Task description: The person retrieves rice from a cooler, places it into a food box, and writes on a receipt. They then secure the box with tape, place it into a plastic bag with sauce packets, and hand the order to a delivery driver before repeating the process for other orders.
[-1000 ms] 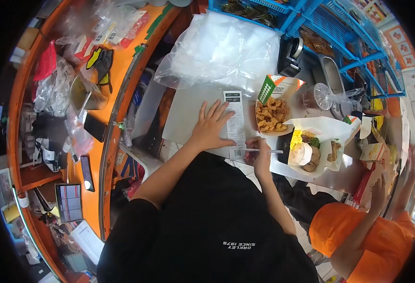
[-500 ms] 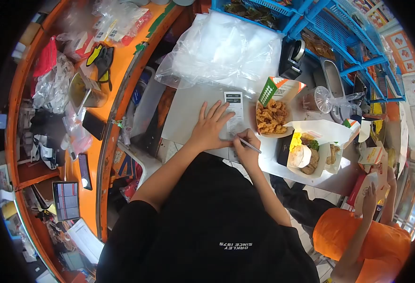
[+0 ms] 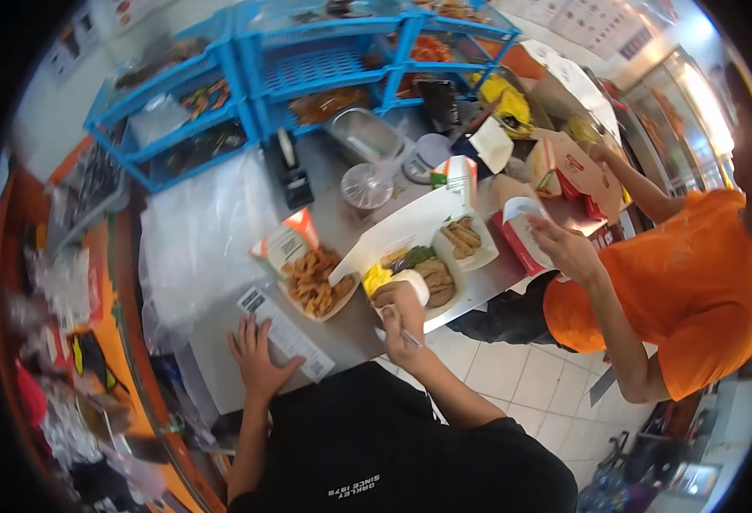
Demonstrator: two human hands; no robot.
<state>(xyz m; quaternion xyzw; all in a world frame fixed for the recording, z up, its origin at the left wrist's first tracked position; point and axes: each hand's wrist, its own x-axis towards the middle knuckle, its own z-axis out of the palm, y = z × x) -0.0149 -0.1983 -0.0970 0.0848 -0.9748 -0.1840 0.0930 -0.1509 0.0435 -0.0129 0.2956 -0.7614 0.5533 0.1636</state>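
My left hand point(image 3: 259, 361) lies with fingers spread on the steel table, its fingertips at the left edge of a long printed receipt point(image 3: 284, 332). In my right hand point(image 3: 402, 318) is a pen point(image 3: 411, 340), held between curled fingers. That hand hovers at the near edge of an open white meal box point(image 3: 389, 229) and partly hides it. Inside the box are a white round mound point(image 3: 415, 285), yellow pieces point(image 3: 377, 278), greens point(image 3: 420, 255) and brown meat point(image 3: 438, 280). Beyond the receipt stands a carton of fried chicken point(image 3: 314, 282).
A co-worker in an orange shirt point(image 3: 649, 291) handles cardboard boxes point(image 3: 577, 171) on the right. Blue plastic racks point(image 3: 299, 73) line the back. Clear plastic bags point(image 3: 209, 231) lie at the left, near a black tape dispenser point(image 3: 295, 181). A plastic-wrapped cup point(image 3: 366, 186) stands behind the meal box.
My right hand has left the receipt and moved right to the meal box, keeping the pen. My left hand now sits at the receipt's left side. The view has turned right.
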